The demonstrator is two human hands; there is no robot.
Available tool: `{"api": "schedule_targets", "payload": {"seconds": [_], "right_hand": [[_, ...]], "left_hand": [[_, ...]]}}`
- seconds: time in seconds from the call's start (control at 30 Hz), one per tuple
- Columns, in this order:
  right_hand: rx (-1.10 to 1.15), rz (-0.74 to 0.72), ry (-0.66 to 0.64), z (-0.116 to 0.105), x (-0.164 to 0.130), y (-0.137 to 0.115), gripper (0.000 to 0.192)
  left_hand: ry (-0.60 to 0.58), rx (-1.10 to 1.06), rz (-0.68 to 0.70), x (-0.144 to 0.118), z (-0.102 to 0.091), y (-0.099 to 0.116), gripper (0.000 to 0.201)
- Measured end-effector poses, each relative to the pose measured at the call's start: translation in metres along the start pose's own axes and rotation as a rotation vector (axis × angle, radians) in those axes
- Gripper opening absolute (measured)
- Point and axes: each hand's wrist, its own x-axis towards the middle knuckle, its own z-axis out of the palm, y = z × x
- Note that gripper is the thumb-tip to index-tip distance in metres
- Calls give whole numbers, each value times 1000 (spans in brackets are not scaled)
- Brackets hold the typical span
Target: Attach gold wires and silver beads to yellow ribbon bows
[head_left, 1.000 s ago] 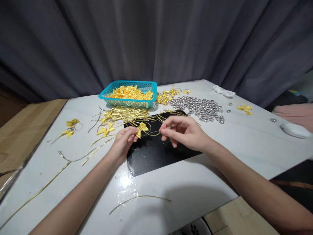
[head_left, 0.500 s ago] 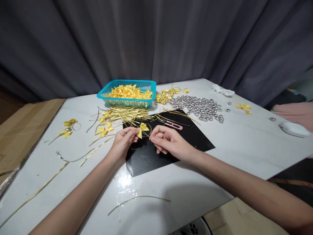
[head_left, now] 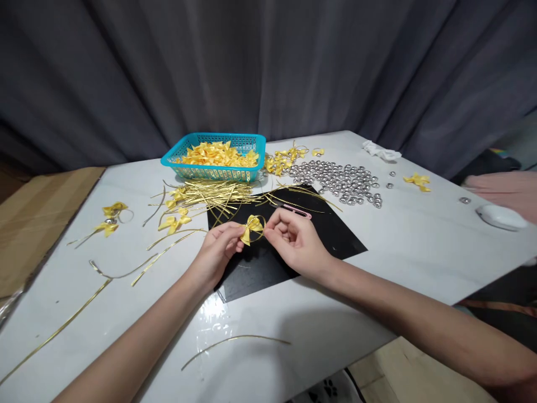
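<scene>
Between thumb and fingers, my left hand point(head_left: 221, 246) pinches a yellow ribbon bow point(head_left: 252, 225) above a black mat point(head_left: 251, 284). A thin gold twist tie point(head_left: 260, 218) loops around the bow's right side. My right hand point(head_left: 297, 240) is closed, with thumb and forefinger pinching the tie at that side. Behind my right hand, a pair of pink-handled thread snips point(head_left: 302, 213) lies on the mat, partly covered. A heap of gold twist ties point(head_left: 213, 193) lies just beyond my left hand, with loose yellow bows point(head_left: 174, 223) beside it.
A turquoise basket point(head_left: 168, 162) of yellow bows stands at the back. Silver heart-shaped beads point(head_left: 339, 182) spread to its right. White crumpled cloth point(head_left: 381, 150) and a white oval object point(head_left: 501, 217) are farther right. Cardboard point(head_left: 46, 215) borders the table's left. Single twist ties point(head_left: 235, 338) lie near the front.
Both hands have shifted slightly right with the bow. My right fingers are now closer to the bow, and the tie's loop sits tight against its right side. The camera view shifted a little.
</scene>
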Motion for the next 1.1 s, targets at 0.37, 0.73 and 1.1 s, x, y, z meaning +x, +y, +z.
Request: {"api": "schedule_targets", "payload": {"seconds": [0.37, 0.73, 1.1], "right_hand": [[-196, -186, 85, -2, -2, 0, 12], [-192, -222, 59, -1, -2, 3, 12], [-240, -346, 47, -1, -2, 3, 11]], "left_hand": [[-18, 31, 17, 0, -1, -1, 13], [-37, 1, 8, 0, -1, 0, 11], [-68, -2, -8, 0, 0, 0, 12]]}}
